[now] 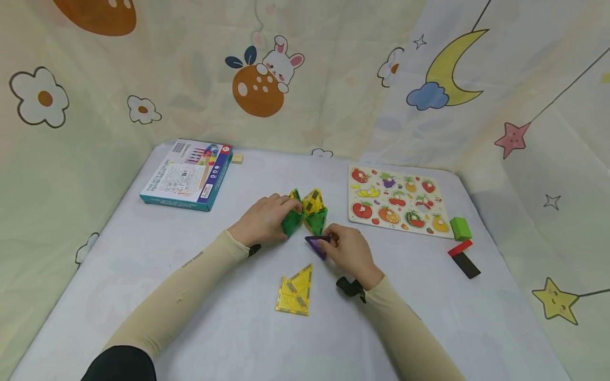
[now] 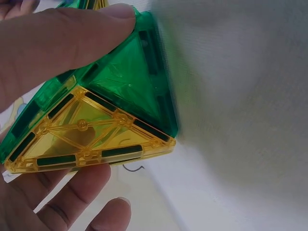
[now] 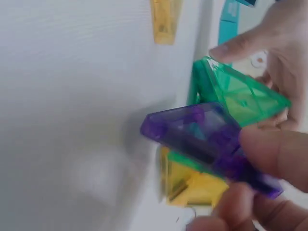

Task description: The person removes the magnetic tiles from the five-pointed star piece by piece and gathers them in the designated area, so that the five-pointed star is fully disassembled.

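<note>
Beige sleeves (image 1: pixel 181 299) occupied the near side, cut off by the frame. Beyond them, flat yellow tiles (image 1: pixel 294 296) lay near centre. The right hand (image 1: pixel 351 251) pinched a purple triangular tile (image 1: pixel 316 243) between thumb and fingers; the tile extended left from this grip, just beside the near end of a green-and-yellow cluster (image 1: pixel 316 217). The right hand was nearer to that end. Left of the cluster, the left hand (image 1: pixel 267 219) gripped a green-and-yellow piece (image 1: pixel 291 224), partly hiding it. Contact among these three parts could not be determined. Farther right stood a fruit board (image 1: pixel 400 201); far left, a box (image 1: pixel 186 174).
</note>
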`<action>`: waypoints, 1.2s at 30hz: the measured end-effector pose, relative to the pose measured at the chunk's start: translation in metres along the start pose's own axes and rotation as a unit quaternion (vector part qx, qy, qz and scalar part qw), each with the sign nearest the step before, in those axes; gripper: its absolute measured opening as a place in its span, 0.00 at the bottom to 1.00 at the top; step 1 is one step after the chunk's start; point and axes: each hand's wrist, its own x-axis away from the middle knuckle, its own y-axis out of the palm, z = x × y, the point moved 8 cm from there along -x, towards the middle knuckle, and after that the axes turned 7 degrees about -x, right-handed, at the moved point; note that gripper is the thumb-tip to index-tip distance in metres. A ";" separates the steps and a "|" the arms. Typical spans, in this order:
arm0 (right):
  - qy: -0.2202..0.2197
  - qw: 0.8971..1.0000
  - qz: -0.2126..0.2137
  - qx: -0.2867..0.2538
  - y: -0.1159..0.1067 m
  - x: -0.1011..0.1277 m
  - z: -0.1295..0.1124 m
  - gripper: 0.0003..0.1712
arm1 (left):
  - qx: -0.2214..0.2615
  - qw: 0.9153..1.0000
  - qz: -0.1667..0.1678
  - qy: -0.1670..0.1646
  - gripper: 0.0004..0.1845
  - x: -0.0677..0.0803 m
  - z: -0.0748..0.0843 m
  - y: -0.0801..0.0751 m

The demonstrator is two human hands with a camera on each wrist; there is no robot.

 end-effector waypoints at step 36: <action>0.041 0.982 -0.180 -0.047 0.021 0.067 0.026 0.18 | 0.004 1.000 0.013 -0.006 0.38 0.008 -0.004 -0.005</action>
